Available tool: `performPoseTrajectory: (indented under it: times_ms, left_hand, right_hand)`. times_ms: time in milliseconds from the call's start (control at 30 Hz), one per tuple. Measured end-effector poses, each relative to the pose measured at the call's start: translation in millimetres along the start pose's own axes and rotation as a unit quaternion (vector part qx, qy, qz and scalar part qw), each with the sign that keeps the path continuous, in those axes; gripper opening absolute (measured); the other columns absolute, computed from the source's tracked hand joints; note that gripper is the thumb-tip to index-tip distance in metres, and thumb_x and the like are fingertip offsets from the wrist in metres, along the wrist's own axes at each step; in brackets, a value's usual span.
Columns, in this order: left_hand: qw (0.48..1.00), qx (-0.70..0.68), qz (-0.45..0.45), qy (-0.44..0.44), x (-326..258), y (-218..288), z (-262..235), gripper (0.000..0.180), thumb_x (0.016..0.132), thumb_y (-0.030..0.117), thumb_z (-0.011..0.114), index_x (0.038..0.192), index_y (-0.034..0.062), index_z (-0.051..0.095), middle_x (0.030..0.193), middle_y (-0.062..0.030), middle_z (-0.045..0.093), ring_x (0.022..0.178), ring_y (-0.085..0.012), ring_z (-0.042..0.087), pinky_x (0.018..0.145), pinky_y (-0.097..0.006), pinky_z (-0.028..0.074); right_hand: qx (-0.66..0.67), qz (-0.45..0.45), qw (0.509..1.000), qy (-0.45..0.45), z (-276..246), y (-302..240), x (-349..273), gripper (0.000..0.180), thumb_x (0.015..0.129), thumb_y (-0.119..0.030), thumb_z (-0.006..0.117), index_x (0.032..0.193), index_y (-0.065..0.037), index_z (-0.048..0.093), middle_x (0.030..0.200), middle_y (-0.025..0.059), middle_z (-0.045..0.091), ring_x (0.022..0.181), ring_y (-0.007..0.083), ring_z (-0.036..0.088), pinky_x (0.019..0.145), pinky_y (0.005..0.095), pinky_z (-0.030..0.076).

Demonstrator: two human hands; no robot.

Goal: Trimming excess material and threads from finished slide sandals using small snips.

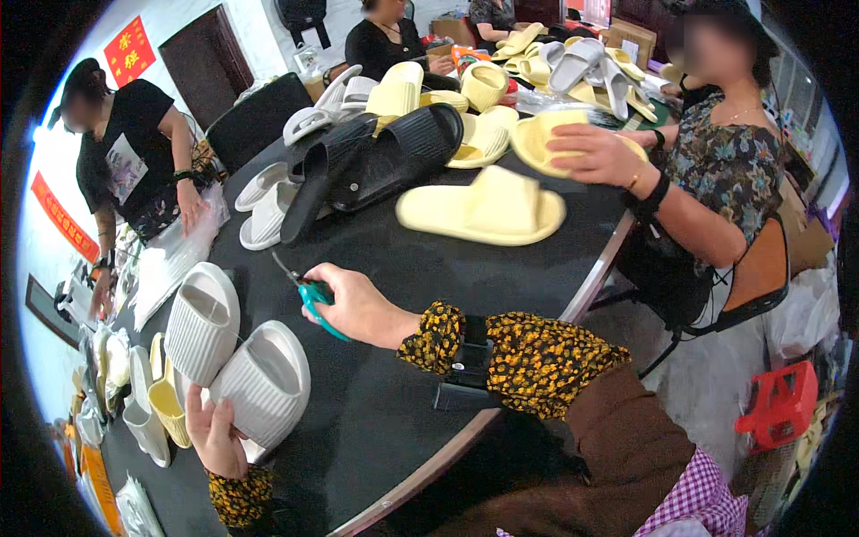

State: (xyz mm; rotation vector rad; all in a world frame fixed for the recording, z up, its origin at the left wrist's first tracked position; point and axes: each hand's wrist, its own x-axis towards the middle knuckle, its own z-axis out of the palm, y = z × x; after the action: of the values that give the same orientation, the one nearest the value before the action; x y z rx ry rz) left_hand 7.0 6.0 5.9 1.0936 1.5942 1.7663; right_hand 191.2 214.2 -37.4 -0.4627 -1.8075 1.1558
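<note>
My left hand is closed on the lower edge of a light grey ribbed slipper at the left of the table. A second grey slipper stands against it, and a thin line appears to run between the two. My right hand, over the middle of the table, is closed around teal-handled scissors. Their narrow metal tip points up and left, apart from the grey pair. Beyond it lie black slippers and a small grey pair.
A co-worker at the right holds a pale yellow slipper above another yellow slipper. A person at the left handles clear plastic bags. More slippers are heaped at the back. A red plastic stool stands on the floor at right.
</note>
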Motion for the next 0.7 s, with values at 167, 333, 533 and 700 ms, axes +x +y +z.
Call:
performPoseTrajectory:
  times_ms: [167,333,533,700]
  left_hand:
    - [1.0,0.026,0.006,0.004,8,30,11,0.059,0.082,0.002,0.053,0.134,-0.0064,0.027,0.078,-0.004,0.056,0.06,-0.0038,0.048,0.045,-0.016,0.036]
    - [0.995,0.065,0.044,-0.054,32,71,65,0.059,0.081,0.001,0.054,0.134,-0.0074,0.028,0.073,-0.0018,0.053,0.058,-0.0049,0.046,0.046,-0.019,0.038]
    - [0.986,0.019,0.053,-0.156,66,101,142,0.06,0.08,0.002,0.056,0.133,-0.0055,0.03,0.092,-0.0136,0.063,0.077,-0.014,0.059,0.059,-0.024,0.046]
    - [0.955,0.19,0.134,-0.184,111,84,240,0.062,0.078,0.022,0.061,0.129,-0.0014,0.035,0.094,-0.0215,0.06,0.086,-0.0302,0.061,0.077,-0.041,0.049]
  right_hand:
    - [0.003,0.094,0.996,0.001,0,13,5,0.034,0.077,-0.013,0.066,0.105,0.005,0.056,0.086,0.0135,0.065,0.076,0.0173,0.063,0.07,0.0296,0.049]
    - [-0.03,0.146,0.989,-0.026,-15,8,3,0.033,0.075,-0.018,0.066,0.099,0.003,0.06,0.089,0.0201,0.064,0.084,0.0297,0.063,0.075,0.0359,0.049]
    - [0.14,0.152,0.977,-0.05,-8,-31,-2,0.026,0.082,-0.01,0.06,0.106,-0.002,0.06,0.096,0.0124,0.064,0.092,0.0263,0.06,0.082,0.038,0.046]
    - [0.128,-0.007,0.991,-0.044,6,47,-8,0.028,0.082,-0.018,0.062,0.104,-0.003,0.053,0.079,0.0059,0.058,0.062,0.0173,0.053,0.053,0.0298,0.044]
